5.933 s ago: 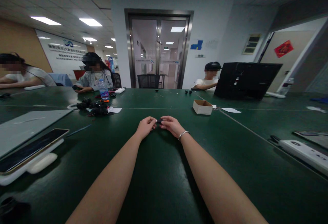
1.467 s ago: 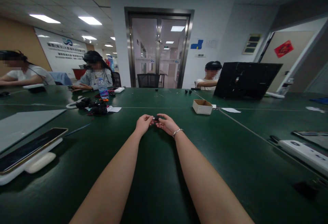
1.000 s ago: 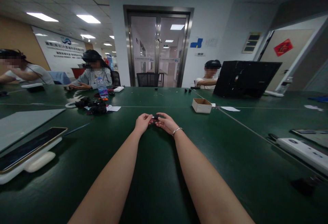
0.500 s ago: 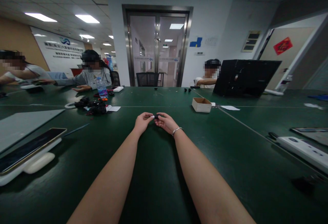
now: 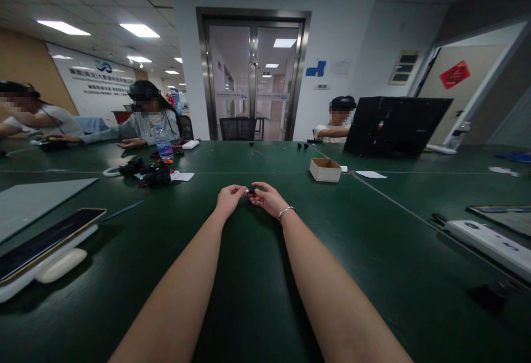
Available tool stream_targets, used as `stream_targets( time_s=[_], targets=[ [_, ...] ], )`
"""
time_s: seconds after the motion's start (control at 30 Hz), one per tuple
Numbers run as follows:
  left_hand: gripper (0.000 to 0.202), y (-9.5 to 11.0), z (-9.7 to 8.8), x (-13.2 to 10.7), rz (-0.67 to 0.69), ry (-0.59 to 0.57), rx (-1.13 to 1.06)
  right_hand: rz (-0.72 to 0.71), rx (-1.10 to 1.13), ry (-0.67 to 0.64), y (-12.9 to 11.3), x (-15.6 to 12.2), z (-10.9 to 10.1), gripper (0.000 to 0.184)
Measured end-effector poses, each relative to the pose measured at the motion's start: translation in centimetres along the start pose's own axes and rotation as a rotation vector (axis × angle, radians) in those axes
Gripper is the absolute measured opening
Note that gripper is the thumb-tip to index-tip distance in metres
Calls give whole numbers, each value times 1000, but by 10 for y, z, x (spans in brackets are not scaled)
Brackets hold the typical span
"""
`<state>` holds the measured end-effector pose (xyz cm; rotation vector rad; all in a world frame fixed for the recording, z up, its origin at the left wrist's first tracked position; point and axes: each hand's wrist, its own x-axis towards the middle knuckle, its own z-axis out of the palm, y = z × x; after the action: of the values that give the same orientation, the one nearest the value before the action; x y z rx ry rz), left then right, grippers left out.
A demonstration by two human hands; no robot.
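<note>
Piece (image 5: pixel 251 190), small and dark, is pinched by left hand (image 5: pixel 228 201) and right hand (image 5: pixel 269 200); surface's (image 5: pixel 255 274) far edge lies beyond; likely light, stiff; best held by its ends.

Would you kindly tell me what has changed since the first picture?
A co-worker's arm now stretches toward the picture's left. A dark object shows lower right; the lower-left one is gone. Left hand and right hand still hold the small dark piece; the open box stayed.
</note>
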<state>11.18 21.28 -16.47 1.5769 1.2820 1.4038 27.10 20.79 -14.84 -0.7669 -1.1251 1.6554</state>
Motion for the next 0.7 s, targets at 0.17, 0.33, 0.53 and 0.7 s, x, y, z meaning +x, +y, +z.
stream_targets(
  time_s=[0.17,0.33,0.53,0.7],
  targets=[
    [41,6,-2,-4,-25,-5,161,-10,-7,-25,0,0,0,23],
    [43,11,-4,-8,-43,0,244,0,-9,-23,-1,-1,1,21],
    [28,6,-2,-5,24,-5,58,6,0,11,-1,1,1,11],
    [25,15,-3,-9,79,-3,-63,2,-8,31,-2,0,3,9]
  ],
)
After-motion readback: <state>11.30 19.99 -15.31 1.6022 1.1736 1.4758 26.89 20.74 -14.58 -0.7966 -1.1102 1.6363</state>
